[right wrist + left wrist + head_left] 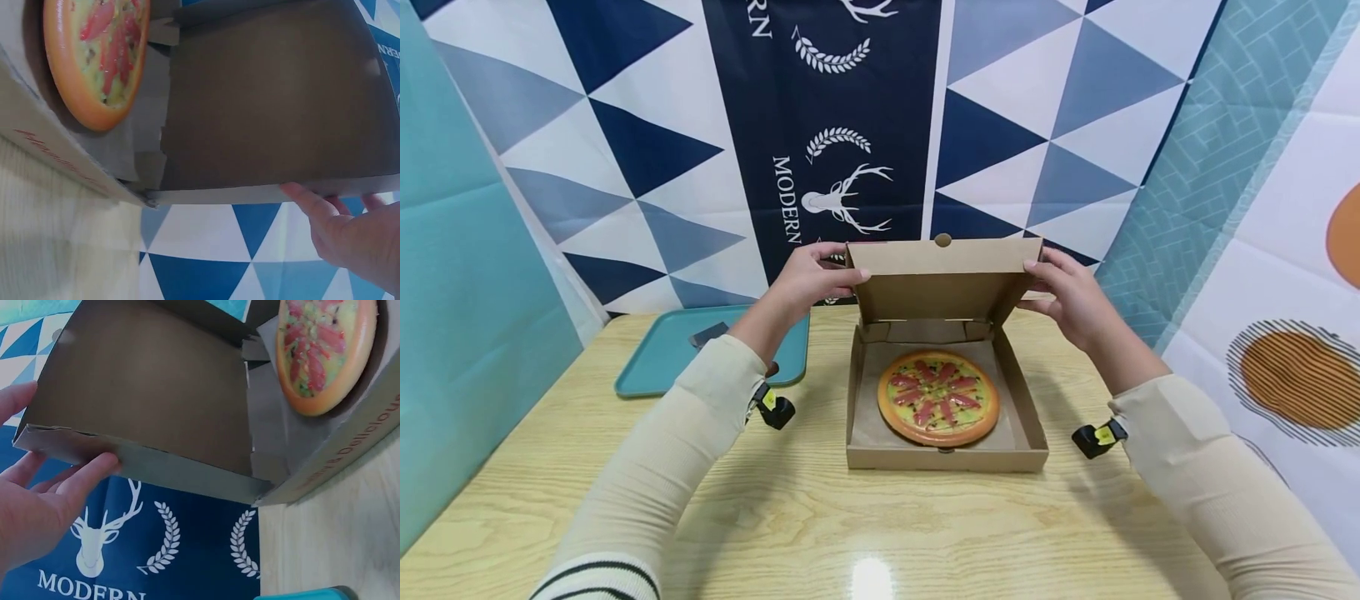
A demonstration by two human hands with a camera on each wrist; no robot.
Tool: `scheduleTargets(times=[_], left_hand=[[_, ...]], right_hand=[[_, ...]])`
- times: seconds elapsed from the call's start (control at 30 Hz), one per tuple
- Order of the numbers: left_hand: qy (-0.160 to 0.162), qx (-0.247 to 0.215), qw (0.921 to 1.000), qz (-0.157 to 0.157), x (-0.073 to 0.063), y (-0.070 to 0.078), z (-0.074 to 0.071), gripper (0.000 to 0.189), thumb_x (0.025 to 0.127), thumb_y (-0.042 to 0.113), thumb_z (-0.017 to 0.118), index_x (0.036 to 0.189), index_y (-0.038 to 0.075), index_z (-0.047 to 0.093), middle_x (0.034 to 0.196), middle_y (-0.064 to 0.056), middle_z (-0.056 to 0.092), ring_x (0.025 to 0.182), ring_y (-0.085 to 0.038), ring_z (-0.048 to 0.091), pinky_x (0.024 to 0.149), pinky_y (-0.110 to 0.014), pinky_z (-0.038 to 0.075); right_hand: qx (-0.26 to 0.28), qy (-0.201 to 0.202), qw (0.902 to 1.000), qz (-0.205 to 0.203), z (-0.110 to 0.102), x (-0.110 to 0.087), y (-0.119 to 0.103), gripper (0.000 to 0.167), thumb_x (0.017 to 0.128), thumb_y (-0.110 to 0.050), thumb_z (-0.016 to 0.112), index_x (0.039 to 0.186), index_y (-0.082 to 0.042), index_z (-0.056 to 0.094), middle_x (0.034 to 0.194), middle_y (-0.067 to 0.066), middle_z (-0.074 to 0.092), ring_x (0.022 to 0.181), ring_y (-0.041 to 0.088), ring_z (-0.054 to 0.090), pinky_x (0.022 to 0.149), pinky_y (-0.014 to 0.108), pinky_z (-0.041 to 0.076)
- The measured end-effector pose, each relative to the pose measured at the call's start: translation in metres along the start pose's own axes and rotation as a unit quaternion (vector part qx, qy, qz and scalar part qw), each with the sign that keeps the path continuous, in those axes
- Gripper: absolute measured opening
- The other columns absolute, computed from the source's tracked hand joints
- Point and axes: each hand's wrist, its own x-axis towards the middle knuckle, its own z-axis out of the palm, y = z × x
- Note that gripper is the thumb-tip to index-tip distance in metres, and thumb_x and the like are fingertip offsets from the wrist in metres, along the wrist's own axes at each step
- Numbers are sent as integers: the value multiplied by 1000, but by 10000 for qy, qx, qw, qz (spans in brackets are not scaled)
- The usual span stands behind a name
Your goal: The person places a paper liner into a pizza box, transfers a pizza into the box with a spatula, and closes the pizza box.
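A cardboard pizza box (947,460) sits on the wooden table with its lid (943,257) raised on the far-side hinge, leaning up at a steep tilt. Inside lies a whole round pizza (938,398) with red strips on a yellow-green top, on a paper-coloured base. My left hand (808,282) grips the lid's left upper corner, thumb on the front flap and fingers along the side wall (144,464). At the opposite corner my right hand (1067,298) holds the lid, its thumb at the flap and its fingers against the right side (237,195).
Left of the box, a teal tray (643,371) lies near the table's back edge, partly behind my left forearm. A dark grey flat piece (709,335) rests on it. Patterned cloth (850,108) hangs close behind the table, with more cloth at both sides.
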Motion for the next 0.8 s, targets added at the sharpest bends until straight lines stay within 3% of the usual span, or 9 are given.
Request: scheduleTargets(times=[0.2, 0.53, 0.7, 0.8], left_hand=[[130, -35, 9998, 114, 0, -10, 2, 65, 82, 11, 79, 141, 9, 51, 135, -15, 56, 109, -25, 63, 96, -39, 51], [105, 373, 9990, 229, -4, -27, -2, 55, 79, 13, 82, 129, 11, 59, 113, -12, 66, 106, -24, 60, 99, -43, 46], [-66, 451, 9985, 293, -7, -35, -2, 49, 77, 8, 83, 122, 11, 62, 113, -11, 67, 106, -22, 62, 96, -41, 49], [-168, 622, 9974, 316, -10, -41, -3, 47, 76, 8, 84, 118, 11, 63, 112, -9, 68, 105, -21, 63, 93, -39, 51]], right_hand=[[374, -189, 9990, -170, 0, 2, 10, 22, 100, -16, 54, 122, -13, 53, 108, 3, 57, 103, 20, 55, 86, 28, 55], [403, -185, 9989, -152, 1, 3, 24, 20, 97, -7, 58, 117, -8, 54, 111, 9, 49, 100, 13, 60, 90, 25, 52], [66, -303, 9993, -189, -3, -3, 34, 22, 96, -3, 58, 117, -9, 57, 114, 13, 45, 101, 16, 58, 90, 23, 52], [-473, -398, 9980, -160, -6, -7, 38, 25, 96, -4, 59, 119, -13, 58, 116, 13, 44, 103, 18, 54, 88, 21, 52]])
